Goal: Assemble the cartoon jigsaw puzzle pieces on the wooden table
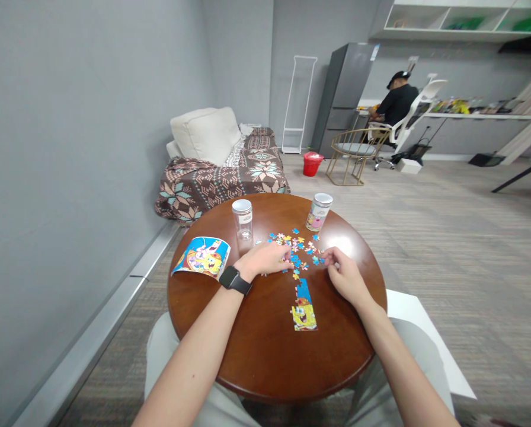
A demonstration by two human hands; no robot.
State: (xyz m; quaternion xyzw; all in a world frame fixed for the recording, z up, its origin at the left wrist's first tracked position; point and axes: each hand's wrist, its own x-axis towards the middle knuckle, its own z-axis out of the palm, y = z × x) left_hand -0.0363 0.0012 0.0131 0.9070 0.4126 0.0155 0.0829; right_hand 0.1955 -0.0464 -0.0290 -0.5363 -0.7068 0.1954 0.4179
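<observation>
Loose jigsaw puzzle pieces (296,259), mostly blue, yellow and pink, lie scattered on the round brown table (265,356). My left hand (269,258), with a black watch on its wrist, reaches into the pile from the left. Its fingers are bent together around a small pinkish puzzle piece. At the pile's right edge, my right hand (344,274) has its thumb and fingers curled together; whatever is between them is too small to make out. Nearer to me lies a joined puzzle section (304,314) with a yellow cartoon face and a blue strip above it.
A curved picture sheet (203,256) rests at the table's left. Behind the pieces stand a clear lidded jar (243,218) and a printed jar (319,212). Beyond are a draped sofa (221,178), a red bin (312,164) and a seated person (399,101) facing a counter.
</observation>
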